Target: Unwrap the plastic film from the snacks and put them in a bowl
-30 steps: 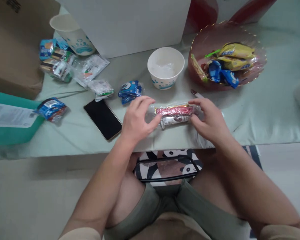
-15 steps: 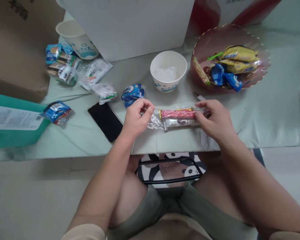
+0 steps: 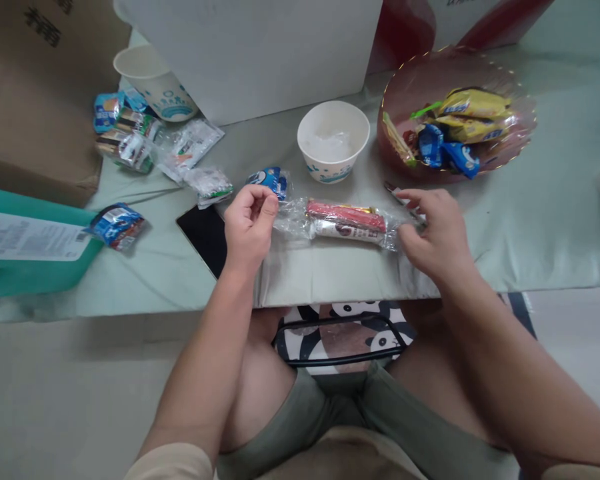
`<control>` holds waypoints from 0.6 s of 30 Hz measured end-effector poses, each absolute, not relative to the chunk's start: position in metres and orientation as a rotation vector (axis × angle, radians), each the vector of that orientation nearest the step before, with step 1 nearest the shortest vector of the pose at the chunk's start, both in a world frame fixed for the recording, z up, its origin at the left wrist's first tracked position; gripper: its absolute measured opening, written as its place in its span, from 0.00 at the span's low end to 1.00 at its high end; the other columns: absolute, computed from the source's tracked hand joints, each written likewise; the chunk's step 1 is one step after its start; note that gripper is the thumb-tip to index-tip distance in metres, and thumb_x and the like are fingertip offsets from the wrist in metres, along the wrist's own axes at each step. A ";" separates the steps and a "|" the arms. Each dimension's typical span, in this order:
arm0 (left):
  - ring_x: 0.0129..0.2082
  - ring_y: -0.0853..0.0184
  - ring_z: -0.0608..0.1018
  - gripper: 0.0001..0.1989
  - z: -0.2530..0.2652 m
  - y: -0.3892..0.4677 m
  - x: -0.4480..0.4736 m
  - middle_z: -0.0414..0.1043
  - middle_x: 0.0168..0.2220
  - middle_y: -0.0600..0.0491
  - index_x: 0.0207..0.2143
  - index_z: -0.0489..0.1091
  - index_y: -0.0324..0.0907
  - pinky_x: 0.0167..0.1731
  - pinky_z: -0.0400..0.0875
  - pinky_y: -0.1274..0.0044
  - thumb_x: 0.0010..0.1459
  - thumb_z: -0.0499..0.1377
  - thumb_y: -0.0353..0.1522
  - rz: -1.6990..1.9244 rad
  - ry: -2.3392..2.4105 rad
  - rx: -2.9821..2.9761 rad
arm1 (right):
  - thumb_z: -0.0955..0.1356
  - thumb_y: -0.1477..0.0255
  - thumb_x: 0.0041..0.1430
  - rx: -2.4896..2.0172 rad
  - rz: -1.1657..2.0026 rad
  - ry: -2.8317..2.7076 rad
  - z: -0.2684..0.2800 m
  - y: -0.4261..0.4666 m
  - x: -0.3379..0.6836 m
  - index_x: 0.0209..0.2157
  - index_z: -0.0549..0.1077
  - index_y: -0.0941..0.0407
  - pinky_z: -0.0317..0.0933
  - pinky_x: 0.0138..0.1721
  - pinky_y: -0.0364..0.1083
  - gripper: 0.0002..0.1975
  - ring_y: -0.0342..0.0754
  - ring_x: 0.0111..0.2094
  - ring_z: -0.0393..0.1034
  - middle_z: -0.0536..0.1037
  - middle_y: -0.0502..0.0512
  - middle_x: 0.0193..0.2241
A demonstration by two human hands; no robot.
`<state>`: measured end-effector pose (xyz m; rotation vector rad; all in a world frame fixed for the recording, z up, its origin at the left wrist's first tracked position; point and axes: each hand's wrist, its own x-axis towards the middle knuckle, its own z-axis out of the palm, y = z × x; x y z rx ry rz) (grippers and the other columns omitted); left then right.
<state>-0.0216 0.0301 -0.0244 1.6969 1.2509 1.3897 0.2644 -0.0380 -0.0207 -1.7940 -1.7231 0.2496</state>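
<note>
My left hand (image 3: 251, 217) is closed, its thumb and finger pinching the twisted left end of a clear plastic bag. Inside the bag (image 3: 347, 223) lie a red-wrapped stick, something gold-edged and a white-wrapped stick with dark print; their kinds I cannot make out. At the bag's right end is my right hand (image 3: 433, 233), thumb and fingers apart. Its thumb is close to the plastic; whether it touches I cannot tell. A thin dark object (image 3: 400, 200) lies behind the right fingers. Blue snack packets (image 3: 270, 180) lie just behind my left hand, which partly hides a black phone (image 3: 205, 237).
A paper bowl (image 3: 333, 143) with clear plastic inside stands behind the bag. A pink glass bowl (image 3: 390, 127) of wrapped snacks is at right. Several packets (image 3: 130, 147), a paper cup (image 3: 155, 83), a teal container (image 3: 30, 280) and a cardboard box (image 3: 40, 120) are at left.
My left hand has moved left with the bag's end, and the bag has shifted slightly left. The right fingers have spread away from the bag's right end.
</note>
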 end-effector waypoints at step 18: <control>0.19 0.70 0.70 0.13 -0.008 0.004 -0.032 0.67 0.20 0.56 0.28 0.68 0.47 0.20 0.66 0.73 0.59 0.62 0.44 1.450 1.298 1.654 | 0.64 0.76 0.57 -1.232 0.285 -2.279 0.012 -0.066 0.243 0.23 0.63 0.52 0.54 0.28 0.47 0.10 0.45 0.23 0.59 0.67 0.50 0.19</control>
